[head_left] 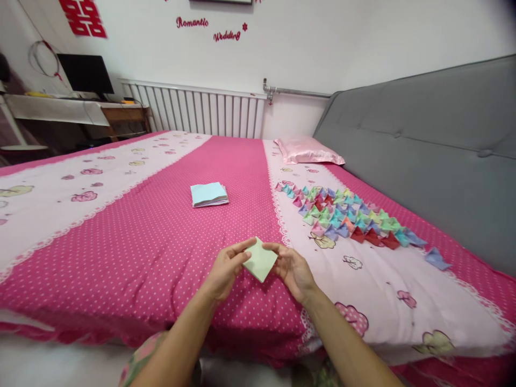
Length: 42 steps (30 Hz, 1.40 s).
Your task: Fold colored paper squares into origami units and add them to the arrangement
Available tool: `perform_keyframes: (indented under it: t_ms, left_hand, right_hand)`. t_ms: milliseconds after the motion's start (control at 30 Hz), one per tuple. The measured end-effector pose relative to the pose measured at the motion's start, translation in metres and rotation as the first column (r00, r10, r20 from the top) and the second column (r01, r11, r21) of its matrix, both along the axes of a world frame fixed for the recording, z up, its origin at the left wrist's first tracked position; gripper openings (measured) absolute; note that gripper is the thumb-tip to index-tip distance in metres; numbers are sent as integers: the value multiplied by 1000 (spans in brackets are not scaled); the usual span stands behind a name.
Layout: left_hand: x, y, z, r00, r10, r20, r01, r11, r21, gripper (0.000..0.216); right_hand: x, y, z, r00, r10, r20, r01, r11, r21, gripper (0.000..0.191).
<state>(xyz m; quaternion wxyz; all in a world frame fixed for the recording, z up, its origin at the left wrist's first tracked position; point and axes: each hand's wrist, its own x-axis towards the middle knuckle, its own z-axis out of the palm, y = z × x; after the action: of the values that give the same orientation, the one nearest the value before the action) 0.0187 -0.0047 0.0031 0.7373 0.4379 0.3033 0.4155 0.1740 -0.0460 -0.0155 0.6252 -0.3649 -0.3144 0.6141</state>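
A pale green folded square of paper (261,260) is held up in front of me, one corner pointing down. My left hand (229,267) pinches its left corner between thumb and fingers. On the other side, my right hand (293,270) grips the upper right edge, its lower fingers partly behind the paper. Beyond my hands, a stack of paper sheets (209,194) with light blue on top lies on the pink bedspread. To the right, many small folded paper boats (342,212) in several colours stand in rows.
The bed's dotted pink cover (161,258) spreads under everything. A pink pillow (308,150) lies by the grey headboard (423,118) at right. A white radiator (197,110) lines the far wall. At far left, a monitor (85,74) stands on a desk.
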Motion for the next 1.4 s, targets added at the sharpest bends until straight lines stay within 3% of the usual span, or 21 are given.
perform_keyframes:
  t_ms: [167,333,400,500,600,767,967,1400]
  left_hand:
    - [6,-2,-7,990,63,-128,-45,990,134,43]
    - [13,-3,-14,981,150,-119,-121,966,227,69]
    - [15,-4,-15,972,170,-162,-140,973,186,62]
    - [18,-5,-17,970,101,-219,-80,991,105,41]
    - [20,-7,-18,975,11,-221,3,998,62,38]
    - [19,-5,-21,977,-53,-208,74,993,96,39]
    - [18,-4,-26,960,-95,-262,137,979,150,29]
    - [17,-5,-27,936,-136,-325,216,950,226,28]
  right_hand:
    - [-7,2,-8,961,-164,222,151,986,76,27]
    - [-9,3,-11,970,-189,154,172,978,114,43]
    - [-9,4,-11,972,-199,120,187,976,111,43]
    - [-9,5,-11,962,-244,120,230,966,118,36]
    - [-8,5,-10,955,-259,146,242,962,125,30]
    - [-5,3,-6,961,-229,157,216,972,94,22]
    - [2,3,-4,936,-292,197,276,955,106,15]
    - [5,5,-2,938,-333,99,330,943,47,19]
